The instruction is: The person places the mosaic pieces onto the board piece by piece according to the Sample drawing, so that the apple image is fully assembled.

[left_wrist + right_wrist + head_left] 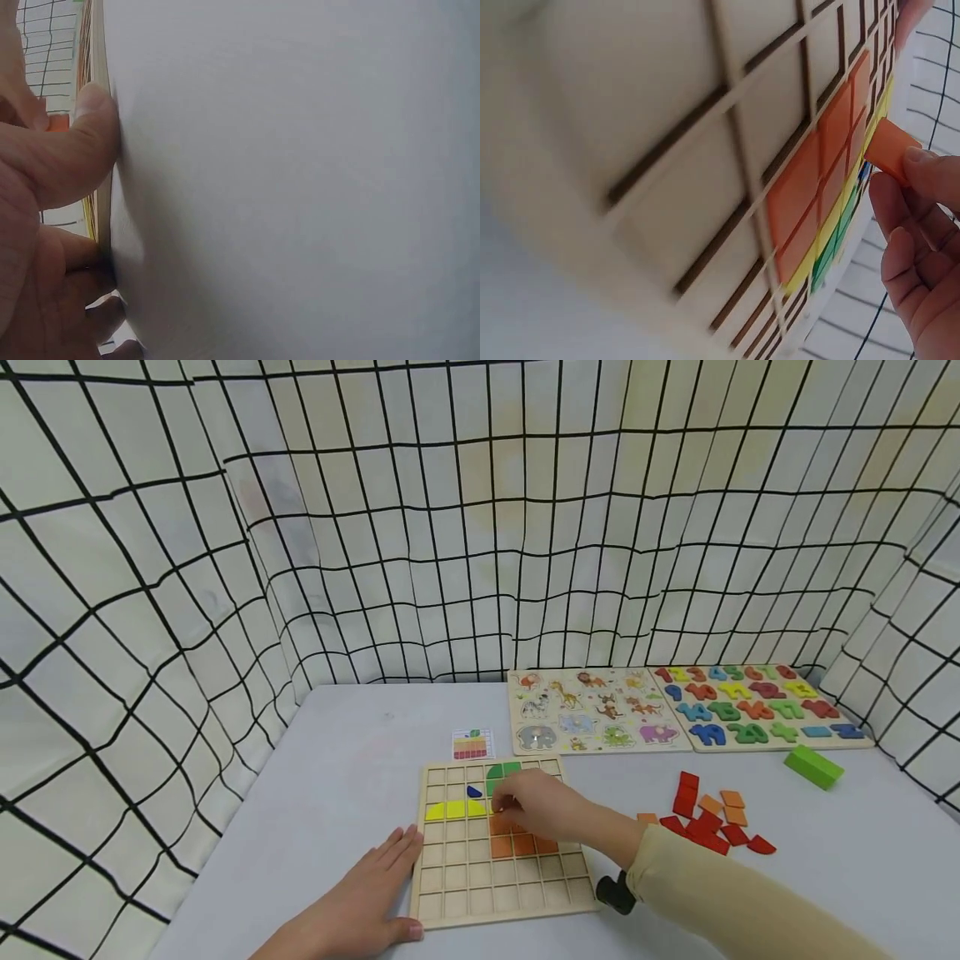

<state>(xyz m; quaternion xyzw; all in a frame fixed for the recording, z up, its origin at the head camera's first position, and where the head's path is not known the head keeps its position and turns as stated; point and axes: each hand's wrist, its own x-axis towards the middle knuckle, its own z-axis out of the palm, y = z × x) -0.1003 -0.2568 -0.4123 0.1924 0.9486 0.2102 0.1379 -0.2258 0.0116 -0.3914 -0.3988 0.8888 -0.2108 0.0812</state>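
My right hand [540, 806] pinches an orange square tile [891, 146] between thumb and fingers, raised over the wooden grid board [453, 903]. Below it, orange tiles [501, 847] sit in the board's middle cells. A row of yellow pieces [455, 810] lies farther left, with a small dark blue piece [474, 792] just above it. Green pieces [504, 770] fill cells near the far edge, partly hidden by the right hand. My left hand [371, 893] rests against the board's left side, fingers extended along it and thumb by the near corner.
Loose red pieces [686, 797] and orange squares [735, 816] lie right of the board. Behind stand a printed card [472, 744], an animal puzzle [592, 720] and a number puzzle [757, 710]. A green block [813, 767] lies at right; black netting [465, 556] surrounds the table.
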